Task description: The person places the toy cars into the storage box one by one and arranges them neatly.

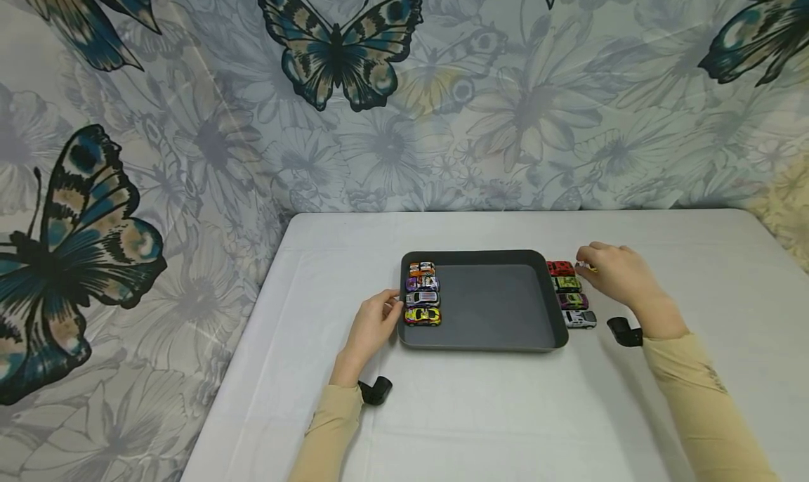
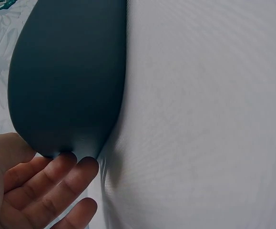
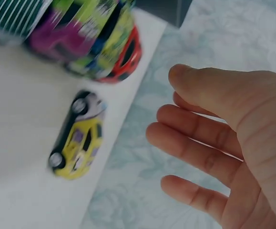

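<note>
Grey tray point(image 1: 487, 306) sits mid-table, four toy cars point(image 1: 423, 294) lined along its left wall. The left hand point(image 1: 374, 325) rests against the tray's left rim, fingers loose. Four more cars point(image 1: 571, 293) stand just outside the right rim; the right hand point(image 1: 616, 271) hovers beside them. White cloth point(image 1: 480, 412) covers the table, a butterfly curtain point(image 1: 335, 53) behind.

Left wrist: straight fingertips point(image 2: 76, 164) touch the tray's point(image 2: 66, 76) corner, holding nothing.

Right wrist: the open hand point(image 3: 228, 152), fingers relaxed, is near a yellow car point(image 3: 78, 138) but apart from it, beside the blurred row point(image 3: 80, 38).
</note>
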### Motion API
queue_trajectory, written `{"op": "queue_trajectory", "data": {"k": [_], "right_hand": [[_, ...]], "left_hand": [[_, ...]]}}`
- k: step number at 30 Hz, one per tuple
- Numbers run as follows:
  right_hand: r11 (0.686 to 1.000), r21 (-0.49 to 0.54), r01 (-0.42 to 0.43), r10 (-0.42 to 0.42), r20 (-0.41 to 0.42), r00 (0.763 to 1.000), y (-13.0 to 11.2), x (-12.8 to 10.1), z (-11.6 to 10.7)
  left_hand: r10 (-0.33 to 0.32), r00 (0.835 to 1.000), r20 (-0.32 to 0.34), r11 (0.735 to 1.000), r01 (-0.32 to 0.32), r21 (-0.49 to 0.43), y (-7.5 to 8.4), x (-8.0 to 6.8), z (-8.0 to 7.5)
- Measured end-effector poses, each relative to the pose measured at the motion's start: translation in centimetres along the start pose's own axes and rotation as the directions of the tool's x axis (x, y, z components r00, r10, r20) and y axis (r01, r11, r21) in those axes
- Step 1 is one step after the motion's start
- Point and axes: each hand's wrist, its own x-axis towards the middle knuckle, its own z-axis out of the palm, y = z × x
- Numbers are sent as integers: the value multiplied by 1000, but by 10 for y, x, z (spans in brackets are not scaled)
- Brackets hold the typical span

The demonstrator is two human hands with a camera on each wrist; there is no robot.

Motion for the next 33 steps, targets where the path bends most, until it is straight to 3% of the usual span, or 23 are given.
{"op": "queue_trajectory", "data": {"k": [17, 33], "right_hand": [[991, -4, -130, 130, 96, 987, 30, -13, 5], [983, 0, -184, 181, 174, 968, 45, -14, 14]], "left_hand": [[11, 1000, -8, 1000, -11, 5, 0, -1, 0], [3, 1000, -3, 1000, -3, -1, -1, -1, 0]]}}
